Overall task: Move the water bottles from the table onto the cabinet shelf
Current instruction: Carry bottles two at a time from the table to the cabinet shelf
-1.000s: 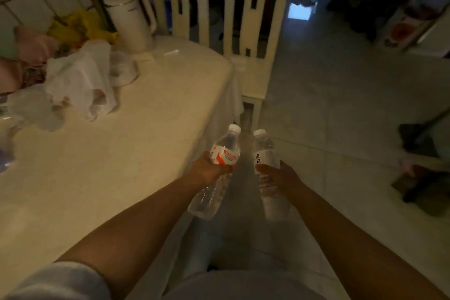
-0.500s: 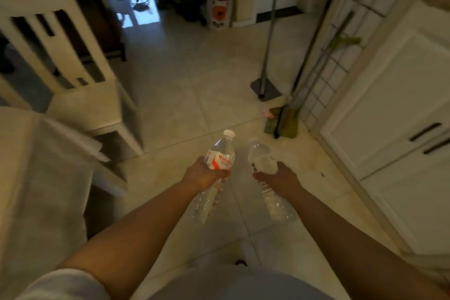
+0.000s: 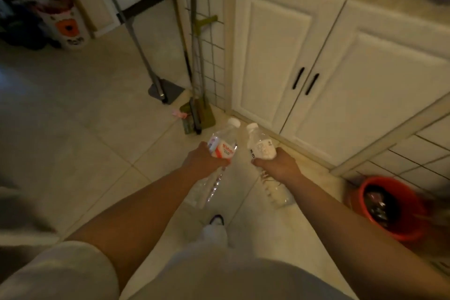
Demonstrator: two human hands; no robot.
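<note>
Two water bottles in hand, one per fist, both held out over the tiled floor point(image 3: 73, 134) in front of me. My left hand point(image 3: 203, 159) is wrapped around the middle of the bottle with the red label point(image 3: 222, 145), white cap pointing away and slightly right. My right hand point(image 3: 277, 164) is clamped on the bottle with the white label point(image 3: 261, 147), cap tilted toward the first; the two caps sit near each other, not touching. White cabinet point(image 3: 316, 75) ahead and to the right, both doors closed, black handles side by side. Brooms point(image 3: 194, 56) lean against the tiled wall to its left. Red bucket point(image 3: 389, 204) on the floor at right.
</note>
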